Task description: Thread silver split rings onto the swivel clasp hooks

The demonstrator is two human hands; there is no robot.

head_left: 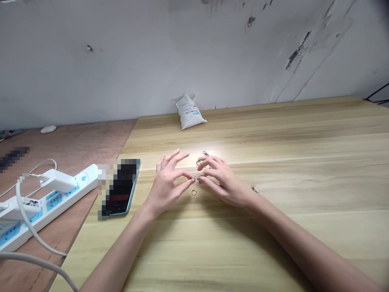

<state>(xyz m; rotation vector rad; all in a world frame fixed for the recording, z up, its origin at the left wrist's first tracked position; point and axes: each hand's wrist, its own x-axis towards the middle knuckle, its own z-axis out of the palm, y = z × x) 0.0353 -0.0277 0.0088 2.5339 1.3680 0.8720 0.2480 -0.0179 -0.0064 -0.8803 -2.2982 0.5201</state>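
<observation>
My left hand [167, 182] and my right hand [221, 178] meet over the light wooden table [273, 170]. Thumb and forefinger of each hand pinch the same small metal ring [196, 178] between them; the other fingers are spread. A second loose ring [194, 192] lies on the table just below the hands. Small metal clasps [204, 155] lie just behind my right hand, and another clasp [254, 188] lies by my right wrist.
A small white bag [189, 111] leans at the wall behind. A phone [121, 187] lies at the table's left edge. On the lower brown table to the left sit a white power strip [45, 198] with chargers and cables, and a white mouse [48, 129].
</observation>
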